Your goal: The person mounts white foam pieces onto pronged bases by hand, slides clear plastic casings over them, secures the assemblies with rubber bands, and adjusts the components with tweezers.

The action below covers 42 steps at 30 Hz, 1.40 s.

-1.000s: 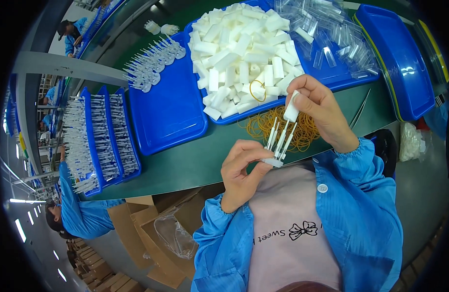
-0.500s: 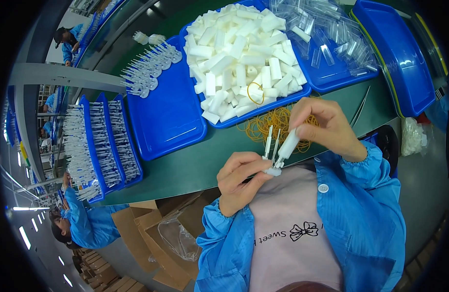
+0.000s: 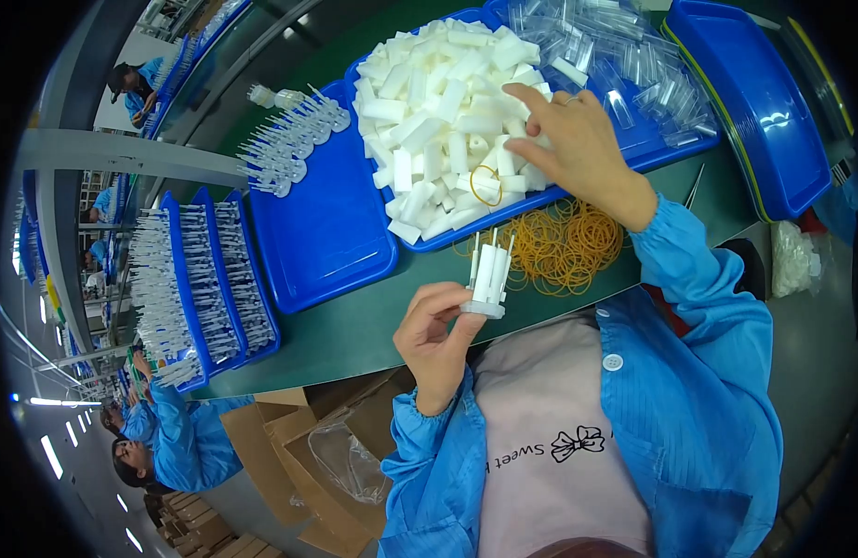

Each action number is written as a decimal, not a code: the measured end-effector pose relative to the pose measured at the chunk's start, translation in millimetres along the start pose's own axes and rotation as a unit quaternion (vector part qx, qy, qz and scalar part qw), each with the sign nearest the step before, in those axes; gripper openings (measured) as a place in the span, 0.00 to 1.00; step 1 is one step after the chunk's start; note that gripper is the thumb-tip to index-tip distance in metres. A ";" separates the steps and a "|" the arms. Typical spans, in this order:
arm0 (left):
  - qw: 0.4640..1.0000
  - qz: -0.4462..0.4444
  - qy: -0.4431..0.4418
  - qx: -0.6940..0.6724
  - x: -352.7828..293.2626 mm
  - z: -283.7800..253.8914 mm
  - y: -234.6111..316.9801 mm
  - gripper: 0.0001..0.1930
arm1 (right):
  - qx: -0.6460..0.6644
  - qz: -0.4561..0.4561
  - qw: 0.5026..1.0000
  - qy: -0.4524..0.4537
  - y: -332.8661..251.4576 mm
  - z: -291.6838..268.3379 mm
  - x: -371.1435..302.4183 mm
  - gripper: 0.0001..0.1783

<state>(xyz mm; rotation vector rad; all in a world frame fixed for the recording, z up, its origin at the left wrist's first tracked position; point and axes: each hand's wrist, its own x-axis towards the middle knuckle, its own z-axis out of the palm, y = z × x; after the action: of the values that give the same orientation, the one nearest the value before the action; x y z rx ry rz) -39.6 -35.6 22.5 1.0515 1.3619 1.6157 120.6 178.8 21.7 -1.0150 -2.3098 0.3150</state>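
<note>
Near the table's front edge, my left hand (image 3: 435, 342) pinches a white pronged plastic part (image 3: 485, 307) by its round base, its prongs pointing up. White foam sleeves (image 3: 489, 270) stand around some of the prongs. My right hand (image 3: 582, 149) is over the right side of a heap of white foam tubes (image 3: 429, 121), thumb and fingers apart, with nothing visible between them. The heap fills a blue tray (image 3: 419, 244). One rubber band (image 3: 485, 186) lies on the foam. Below the right forearm spreads a pile of yellow-brown rubber bands (image 3: 564, 249).
Left of the foam, a blue tray (image 3: 326, 251) bears a row of pronged white parts (image 3: 294, 139). Stacked blue trays (image 3: 215, 279) full of such parts stand farther left. Clear plastic tubes (image 3: 624, 56) and blue trays (image 3: 750, 112) are at right; tweezers (image 3: 696, 186) lie nearby. An open cardboard box (image 3: 289, 446) sits below.
My right hand has left the pronged part and moved up over the foam heap, opening. A foam sleeve it held is now on the part, which my left hand still holds, more upright.
</note>
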 end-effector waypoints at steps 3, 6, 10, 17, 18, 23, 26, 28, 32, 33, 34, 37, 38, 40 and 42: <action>1.000 0.007 0.007 0.002 -1.3 1.6 -1.2 0.11 | -0.016 0.006 1.000 0.012 1.4 6.4 0.3 0.27; 0.999 0.021 0.017 -0.027 -2.0 -1.7 -3.5 0.11 | 0.168 0.058 0.984 0.007 6.7 -3.4 -3.4 0.24; 0.998 0.052 0.009 -0.016 -0.3 -5.1 -5.0 0.10 | 0.586 0.171 0.792 -0.017 3.3 -19.4 -12.3 0.19; 0.973 0.169 -0.070 0.144 11.8 22.4 16.2 0.13 | 0.753 0.223 0.615 -0.073 -27.2 -33.6 -31.1 0.27; 0.972 0.169 -0.069 0.145 13.6 24.7 17.8 0.13 | 0.758 0.233 0.605 -0.072 -30.0 -34.3 -31.5 0.26; 0.966 0.174 -0.081 0.174 17.8 29.8 17.7 0.14 | 0.750 0.239 0.610 -0.091 -33.6 -27.0 -35.7 0.22; 0.960 0.189 -0.095 0.186 19.9 32.1 16.3 0.15 | 0.754 0.253 0.601 -0.079 -33.5 -24.2 -37.3 0.20; 0.958 0.189 -0.099 0.190 20.2 32.6 15.9 0.15 | 0.759 0.261 0.593 -0.068 -33.9 -23.8 -37.6 0.19; 0.955 0.191 -0.100 0.202 22.8 33.6 14.2 0.15 | 0.765 0.267 0.583 -0.058 -33.4 -23.4 -36.2 0.18; 0.955 0.192 -0.101 0.202 23.0 33.2 14.0 0.15 | 0.762 0.265 0.586 -0.071 -35.7 -27.6 -36.7 0.17; 0.952 0.199 -0.100 0.209 22.3 32.5 14.0 0.16 | 0.759 0.263 0.589 -0.085 -36.8 -29.8 -36.8 0.16; 0.938 0.227 -0.108 0.238 21.5 29.8 14.9 0.17 | 0.672 0.178 0.715 -0.070 -24.3 -29.4 -37.7 0.14; 0.927 0.248 -0.115 0.259 21.4 29.0 15.5 0.18 | 0.673 0.178 0.715 -0.070 -23.4 -30.2 -38.9 0.14; 0.923 0.252 -0.125 0.263 21.1 28.9 16.1 0.19 | 0.625 0.182 0.757 -0.055 -22.6 -31.4 -43.0 0.11; 0.919 0.256 -0.134 0.268 21.5 29.8 16.4 0.20 | 0.643 0.193 0.739 -0.055 -24.4 -31.9 -45.8 0.11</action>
<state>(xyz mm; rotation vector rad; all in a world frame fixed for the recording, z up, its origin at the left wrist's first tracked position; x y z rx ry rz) -20.6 -7.3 43.9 2.0190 1.4461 1.3829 149.8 128.1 38.3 -0.6424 -1.2904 1.8363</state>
